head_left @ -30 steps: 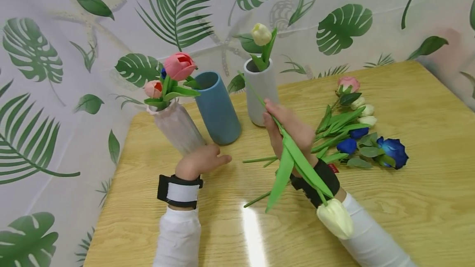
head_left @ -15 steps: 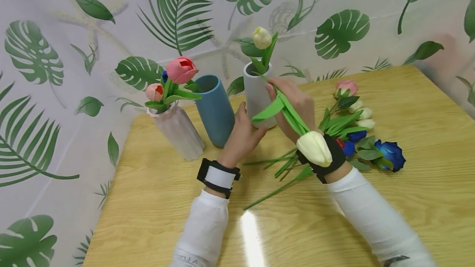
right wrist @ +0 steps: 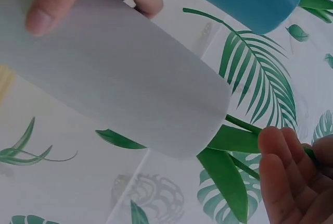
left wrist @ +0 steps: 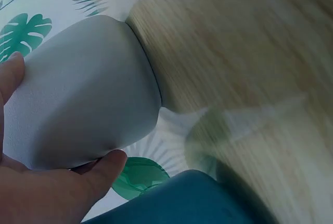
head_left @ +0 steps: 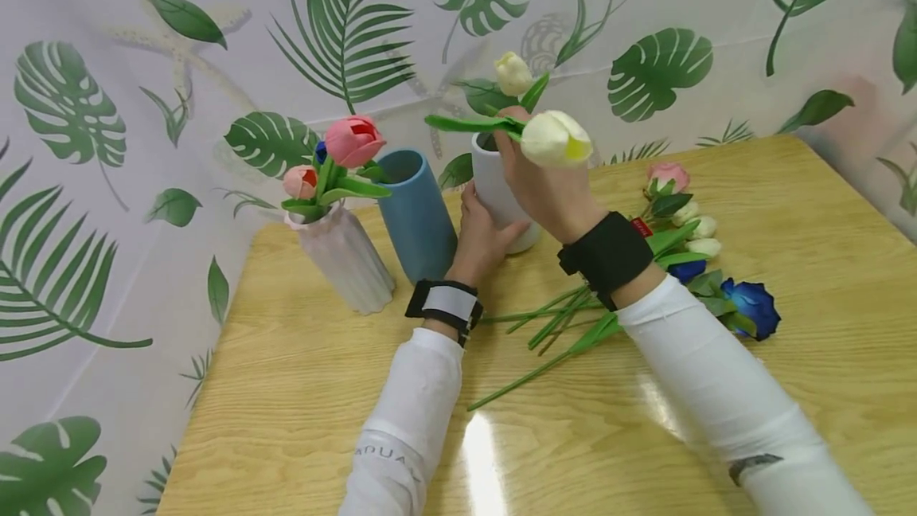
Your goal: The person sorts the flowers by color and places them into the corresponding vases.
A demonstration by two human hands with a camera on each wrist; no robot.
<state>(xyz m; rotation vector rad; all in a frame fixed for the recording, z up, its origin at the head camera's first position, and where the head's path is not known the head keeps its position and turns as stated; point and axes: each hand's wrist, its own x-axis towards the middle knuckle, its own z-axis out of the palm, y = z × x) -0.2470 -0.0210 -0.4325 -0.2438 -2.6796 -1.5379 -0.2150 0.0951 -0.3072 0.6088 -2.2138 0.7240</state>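
Observation:
My left hand grips the white vase low on its side, fingers and thumb on opposite sides in the left wrist view. Over the vase's mouth, my right hand pinches the green stem of a white tulip. The bloom leans toward me and a leaf sticks out left. In the right wrist view, the stem runs from my fingers into the vase's mouth; its lower end is hidden inside. A second white tulip stands in the same vase, behind my right hand.
A blue vase stands just left of the white one. Beyond it, a ribbed pale vase holds pink tulips. On the table's right lie white tulips, a blue rose and a pink rose, stems toward the middle.
My left hand has moved from beside the ribbed vase to the white vase and grips it. My right hand has raised the tulip and brought its stem into the white vase's mouth.

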